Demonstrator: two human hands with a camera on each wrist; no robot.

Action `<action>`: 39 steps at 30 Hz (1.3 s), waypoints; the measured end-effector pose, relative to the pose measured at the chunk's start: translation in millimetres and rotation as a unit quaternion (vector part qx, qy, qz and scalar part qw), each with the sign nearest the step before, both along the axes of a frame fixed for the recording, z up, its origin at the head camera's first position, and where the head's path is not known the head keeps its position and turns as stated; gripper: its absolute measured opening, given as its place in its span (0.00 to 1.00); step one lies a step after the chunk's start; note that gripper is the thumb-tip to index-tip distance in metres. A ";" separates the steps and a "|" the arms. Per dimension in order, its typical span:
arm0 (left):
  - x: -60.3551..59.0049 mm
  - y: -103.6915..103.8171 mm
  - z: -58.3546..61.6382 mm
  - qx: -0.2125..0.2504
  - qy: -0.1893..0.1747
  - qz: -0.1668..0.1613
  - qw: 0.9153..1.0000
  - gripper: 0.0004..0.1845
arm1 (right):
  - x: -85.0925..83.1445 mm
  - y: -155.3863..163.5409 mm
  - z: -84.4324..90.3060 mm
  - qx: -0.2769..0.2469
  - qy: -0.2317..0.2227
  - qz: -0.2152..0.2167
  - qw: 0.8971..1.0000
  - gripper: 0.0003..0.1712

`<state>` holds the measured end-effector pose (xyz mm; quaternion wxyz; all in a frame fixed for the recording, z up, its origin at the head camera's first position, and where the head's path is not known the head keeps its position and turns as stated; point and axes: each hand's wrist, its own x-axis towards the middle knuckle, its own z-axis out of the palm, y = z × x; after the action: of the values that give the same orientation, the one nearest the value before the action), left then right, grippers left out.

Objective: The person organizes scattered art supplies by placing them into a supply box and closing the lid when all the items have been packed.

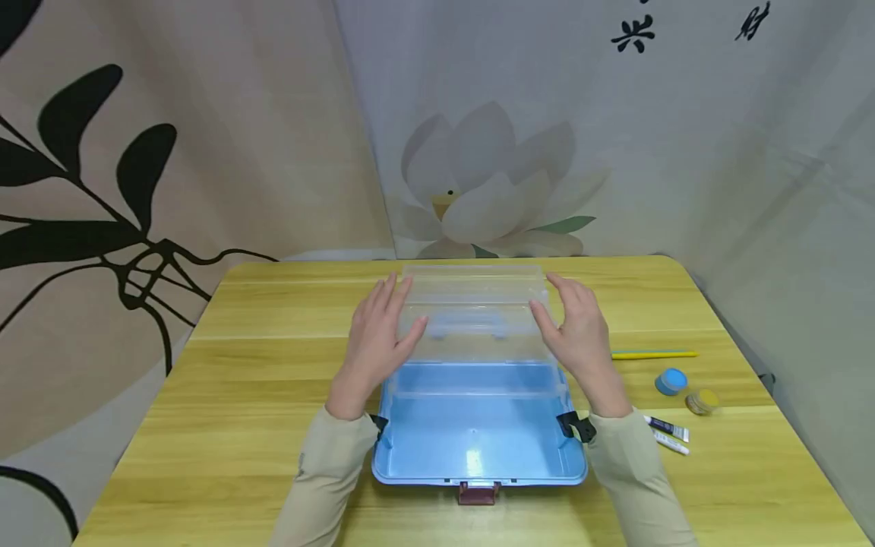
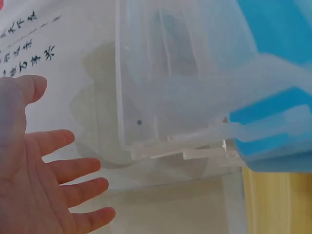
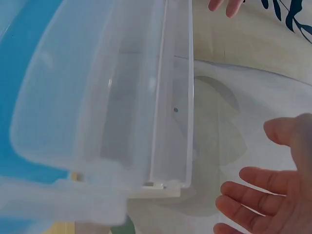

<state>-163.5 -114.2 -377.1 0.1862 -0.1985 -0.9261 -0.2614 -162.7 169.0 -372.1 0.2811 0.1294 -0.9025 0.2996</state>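
A blue storage box (image 1: 478, 441) stands on the wooden table, its clear lid (image 1: 475, 304) swung up and back with a handle on it. My left hand (image 1: 376, 334) is at the lid's left end and my right hand (image 1: 581, 330) at its right end, both with straight fingers, palms facing the lid. In the left wrist view the left hand (image 2: 39, 180) is spread with a gap to the lid (image 2: 165, 97). In the right wrist view the right hand (image 3: 273, 195) likewise stays just off the lid (image 3: 122, 97). Neither hand holds anything.
Right of the box lie a yellow pencil (image 1: 652, 355), a blue paint jar (image 1: 671, 380), a yellow paint jar (image 1: 702, 400) and two small tubes (image 1: 668, 434). A brown latch (image 1: 478, 494) sits at the box's front. Printed curtains hang behind the table (image 1: 239, 395).
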 end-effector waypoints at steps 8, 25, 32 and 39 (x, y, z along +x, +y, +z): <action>0.1 -9.0 -6.8 0.052 0.009 -0.010 0.999 0.29 | -0.3 11.5 -7.0 -0.054 0.049 0.000 0.997 0.20; 2.8 -29.5 -16.5 0.238 -0.154 0.013 0.959 0.26 | 7.9 41.5 -19.8 -0.120 0.025 -0.034 0.992 0.11; 1.0 -34.2 -20.8 0.321 -0.249 0.020 0.913 0.25 | 17.8 60.5 -27.0 -0.134 -0.014 -0.051 0.990 0.09; -1.2 -37.8 -27.2 0.392 -0.334 0.015 0.857 0.25 | 29.5 79.8 -36.0 -0.155 -0.057 -0.064 0.984 0.07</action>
<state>-164.7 -152.0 -404.3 -0.0678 0.0040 -0.7567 -0.6502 -133.1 248.8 -408.1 0.2646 0.0085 -0.8659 0.4243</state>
